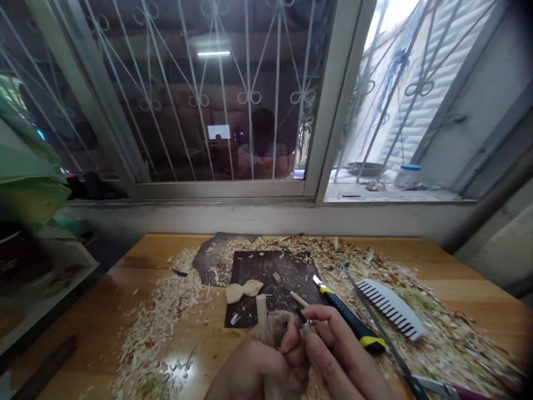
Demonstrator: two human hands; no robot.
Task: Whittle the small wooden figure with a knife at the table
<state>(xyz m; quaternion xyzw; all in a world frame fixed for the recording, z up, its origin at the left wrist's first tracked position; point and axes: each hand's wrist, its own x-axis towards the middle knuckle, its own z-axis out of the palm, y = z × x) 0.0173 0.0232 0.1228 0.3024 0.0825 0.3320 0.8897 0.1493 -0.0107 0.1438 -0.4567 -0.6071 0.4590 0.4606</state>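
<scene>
My left hand [266, 358] is wrapped round a piece of wood [277, 320] with a rough greyish end. A pale narrow strip of wood [261, 311] stands up beside it at the same hand. Close against it, my right hand [337, 344] pinches a small knife with a dark blade [300, 316], its tip near the wood; the handle is mostly hidden by the fingers. Just beyond lies a thin pale stick with a pointed end [297, 298]. On the dark mat [250, 266] rests a bow-shaped wood carving [244, 290].
Wood shavings [154, 311] cover much of the table [125, 278]. To the right lie a black-and-yellow utility knife [347, 316] with its blade out, a long thin metal tool [375, 319], a white comb [391, 308] and a red-handled tool [462, 391]. A barred window [225, 189] stands behind.
</scene>
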